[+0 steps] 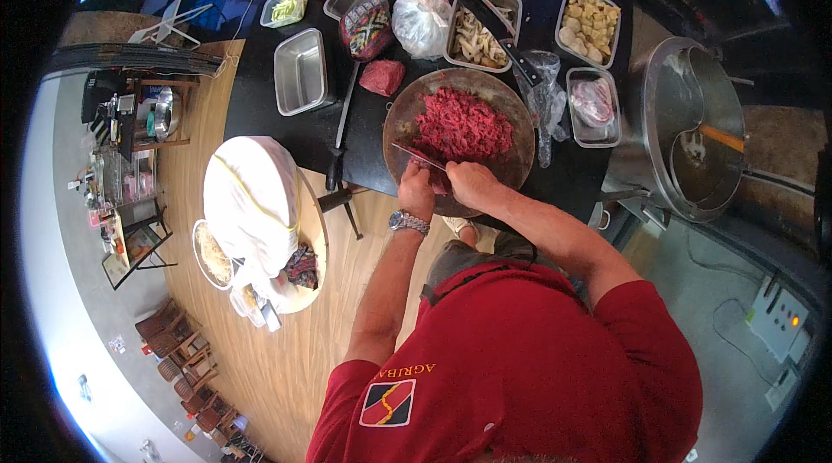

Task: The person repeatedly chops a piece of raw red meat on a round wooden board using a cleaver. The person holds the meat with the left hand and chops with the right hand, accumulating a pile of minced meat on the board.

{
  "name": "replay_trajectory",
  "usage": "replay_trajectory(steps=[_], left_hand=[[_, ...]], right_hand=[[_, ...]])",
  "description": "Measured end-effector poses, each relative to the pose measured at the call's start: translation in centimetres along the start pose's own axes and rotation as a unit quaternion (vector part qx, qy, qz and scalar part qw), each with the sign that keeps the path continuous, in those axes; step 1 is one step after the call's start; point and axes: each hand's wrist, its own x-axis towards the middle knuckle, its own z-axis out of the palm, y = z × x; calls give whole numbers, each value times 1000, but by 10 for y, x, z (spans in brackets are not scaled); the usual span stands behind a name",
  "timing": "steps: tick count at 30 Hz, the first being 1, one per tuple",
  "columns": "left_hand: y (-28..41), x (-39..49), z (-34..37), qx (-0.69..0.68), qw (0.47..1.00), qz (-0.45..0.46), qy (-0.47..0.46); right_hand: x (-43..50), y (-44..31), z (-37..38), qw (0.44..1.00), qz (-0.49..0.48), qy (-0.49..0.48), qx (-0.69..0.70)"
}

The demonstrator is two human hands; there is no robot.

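Note:
A round cutting board lies at the near edge of the black table, bearing a heap of sliced raw red meat. My right hand grips a knife, its blade pointing left across the near part of the board. Close beside the blade, my left hand presses on a piece of raw meat, partly hidden under the hands and blade. A whole chunk of raw meat sits on the table beyond the board's left side. Left of the board lies a sharpening steel with a black handle.
A black-handled cleaver rests across a metal tray of sliced mushrooms. Behind the board are a filled plastic bag and a patterned cloth bundle. A tray of wrapped meat stands right, near a large metal pot.

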Motion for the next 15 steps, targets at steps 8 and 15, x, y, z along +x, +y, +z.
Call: replay_trajectory(steps=[8,15], left_hand=[[-9,2,7,-1,1000,5,2],[2,-4,-4,-32,978,-14,208]], right_hand=[[-36,15,-50,997,6,79,-19],[-70,-8,-85,972,-2,216,-87]])
